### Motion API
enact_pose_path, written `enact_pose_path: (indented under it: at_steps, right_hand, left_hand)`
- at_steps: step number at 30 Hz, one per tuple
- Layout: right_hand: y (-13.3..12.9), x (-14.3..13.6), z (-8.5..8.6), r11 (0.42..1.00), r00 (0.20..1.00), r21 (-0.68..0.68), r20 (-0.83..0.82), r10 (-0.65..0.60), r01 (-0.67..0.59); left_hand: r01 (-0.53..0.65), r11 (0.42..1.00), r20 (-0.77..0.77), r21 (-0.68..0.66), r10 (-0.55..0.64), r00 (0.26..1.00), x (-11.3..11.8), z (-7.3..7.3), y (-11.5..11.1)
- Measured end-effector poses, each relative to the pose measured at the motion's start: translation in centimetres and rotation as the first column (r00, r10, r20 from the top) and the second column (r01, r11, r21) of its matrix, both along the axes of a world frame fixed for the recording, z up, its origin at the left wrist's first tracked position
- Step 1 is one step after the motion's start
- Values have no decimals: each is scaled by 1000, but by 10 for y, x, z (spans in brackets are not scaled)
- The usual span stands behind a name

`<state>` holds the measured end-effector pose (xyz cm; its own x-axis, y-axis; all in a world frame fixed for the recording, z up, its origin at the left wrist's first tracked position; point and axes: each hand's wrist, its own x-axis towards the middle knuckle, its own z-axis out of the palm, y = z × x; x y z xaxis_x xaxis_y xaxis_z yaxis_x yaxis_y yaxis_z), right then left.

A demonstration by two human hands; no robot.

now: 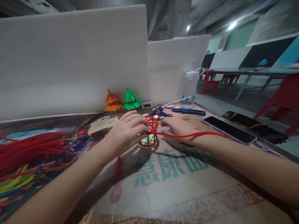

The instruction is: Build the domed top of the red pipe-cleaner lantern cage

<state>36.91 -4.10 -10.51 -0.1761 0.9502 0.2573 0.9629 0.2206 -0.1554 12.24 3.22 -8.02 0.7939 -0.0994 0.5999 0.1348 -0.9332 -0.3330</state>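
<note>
A small round frame of red pipe cleaner (pixel 153 123) stands on a pale green base with a red ring, at the middle of the table. My left hand (pixel 127 129) is at its left side, fingers curved over the red top and closed on it. From the frame a long red pipe cleaner (pixel 187 135) runs right, across my right wrist. My right hand (pixel 175 127) is just right of the frame, its fingers apart and bent, with nothing clearly held. Another red strip (pixel 118 168) hangs below my left hand.
Behind stand orange (pixel 112 101) and green (pixel 130 100) paper trees, a glue gun (pixel 157 111), blue-handled pliers (pixel 188 111) and a clear bottle (pixel 187 88). A phone (pixel 230 129) lies right. Red pipe cleaners (pixel 30 149) and colourful scraps cover the left. White boards (pixel 72 62) rise behind.
</note>
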Motion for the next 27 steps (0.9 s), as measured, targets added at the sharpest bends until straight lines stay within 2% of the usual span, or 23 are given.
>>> enact_pose_path:
  at_steps: [2,4,6,9,11,15,17,19,22,27]
  right_hand:
    - [-6,-15,-5,996,980,23,-180,86,-83]
    - [-11,-26,-10,990,946,63,-293,141,-128]
    - [-15,-33,-15,993,932,20,-344,114,-114]
    - [-15,-36,-25,983,921,-171,-389,-9,-63]
    - [-10,-34,-32,972,901,-213,-434,-5,-98]
    - [-1,-30,-46,968,847,-187,-530,43,-166]
    - [3,-28,-52,967,806,-168,-590,55,-189]
    - [6,-26,-55,970,797,-141,-599,75,-197]
    - [9,-25,-58,976,828,-102,-550,106,-193]
    - [7,-27,-54,962,770,-100,-623,140,-255]
  left_hand:
    - [3,1000,1,9,-3,1000,0,0,0]
    - [-1,1000,-1,0,1,1000,-1,0,2]
    - [-10,1000,-10,-18,9,1000,-1,-1,5]
    - [-26,999,-29,-48,24,999,-1,-3,7]
    - [-37,997,-38,-69,34,999,-1,-3,7]
    - [-109,991,-62,-74,105,993,-6,3,7]
    - [-162,986,-76,-48,158,985,-11,9,7]
    - [-191,982,-85,-9,189,978,-17,15,8]
    - [-195,980,-100,30,197,975,-21,20,9]
    - [-181,982,-66,48,184,981,-15,16,6]
